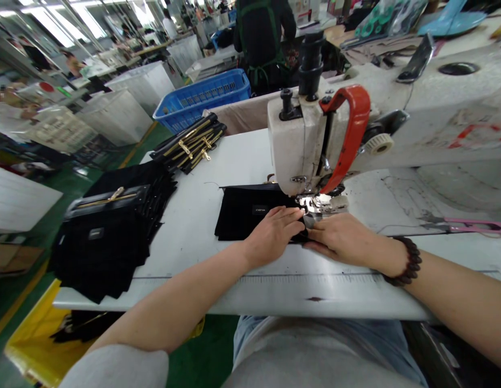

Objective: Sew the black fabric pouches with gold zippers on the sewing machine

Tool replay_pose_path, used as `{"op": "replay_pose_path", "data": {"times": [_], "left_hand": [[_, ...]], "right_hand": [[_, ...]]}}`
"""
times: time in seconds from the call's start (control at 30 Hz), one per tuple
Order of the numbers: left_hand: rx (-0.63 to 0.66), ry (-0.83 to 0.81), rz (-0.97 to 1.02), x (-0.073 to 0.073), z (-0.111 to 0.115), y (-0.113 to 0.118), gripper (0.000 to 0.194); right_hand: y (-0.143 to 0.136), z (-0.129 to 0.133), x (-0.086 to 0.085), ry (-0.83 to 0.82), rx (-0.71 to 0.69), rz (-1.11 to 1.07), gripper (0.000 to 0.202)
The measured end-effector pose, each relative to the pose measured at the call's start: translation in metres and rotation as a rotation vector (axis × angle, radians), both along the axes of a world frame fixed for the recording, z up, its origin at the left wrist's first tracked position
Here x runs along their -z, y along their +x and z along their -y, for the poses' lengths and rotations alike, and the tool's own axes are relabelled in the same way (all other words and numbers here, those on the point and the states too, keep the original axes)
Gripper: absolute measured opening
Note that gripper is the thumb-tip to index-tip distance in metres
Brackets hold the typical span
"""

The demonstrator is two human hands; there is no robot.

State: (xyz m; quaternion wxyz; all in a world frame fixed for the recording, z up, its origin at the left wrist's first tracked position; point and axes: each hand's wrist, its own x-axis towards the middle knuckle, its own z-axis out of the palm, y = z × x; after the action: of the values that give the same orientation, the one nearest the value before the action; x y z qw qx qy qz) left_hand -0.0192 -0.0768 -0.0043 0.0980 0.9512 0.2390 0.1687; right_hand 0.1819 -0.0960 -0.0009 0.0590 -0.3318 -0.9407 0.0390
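A black fabric piece (239,213) with a small lettered label (260,210) lies on the white sewing table, its right end at the presser foot (313,203) of the sewing machine. My left hand (272,237) rests on this fabric, fingers stretched out flat and fingertips close to the foot. Just right of it, my right hand (341,237) pinches the fabric's near right edge between thumb and fingers. The fingertips partly hide that corner. A bit of gold-coloured metal shows behind the fabric's far edge.
A stack of black zippered pieces (109,231) lies at the table's left, with black zipper strips (189,143) behind it. The machine head (293,145) has a red lever guard (351,134). Pink-handled snips (472,225) lie right. A blue basket (202,97) and a yellow bin (36,337) stand nearby.
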Motion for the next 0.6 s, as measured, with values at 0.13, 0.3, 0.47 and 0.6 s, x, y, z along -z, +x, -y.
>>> {"op": "replay_pose_path", "data": {"times": [0.13,0.3,0.47,0.6], "left_hand": [[0.010,-0.007,-0.013,0.001,-0.003,0.000,0.019],[0.020,-0.029,-0.006,0.001,-0.007,-0.001,0.019],[0.012,-0.038,-0.031,0.000,-0.012,-0.002,0.020],[0.053,-0.051,0.086,0.003,-0.012,-0.005,0.018]], "right_hand": [[0.000,0.000,0.000,-0.025,0.009,0.004,0.024],[-0.001,0.000,-0.002,-0.031,0.038,0.036,0.024],[-0.005,0.000,-0.004,-0.007,0.074,0.092,0.028],[-0.005,-0.001,-0.003,0.018,0.076,0.100,0.028]]}}
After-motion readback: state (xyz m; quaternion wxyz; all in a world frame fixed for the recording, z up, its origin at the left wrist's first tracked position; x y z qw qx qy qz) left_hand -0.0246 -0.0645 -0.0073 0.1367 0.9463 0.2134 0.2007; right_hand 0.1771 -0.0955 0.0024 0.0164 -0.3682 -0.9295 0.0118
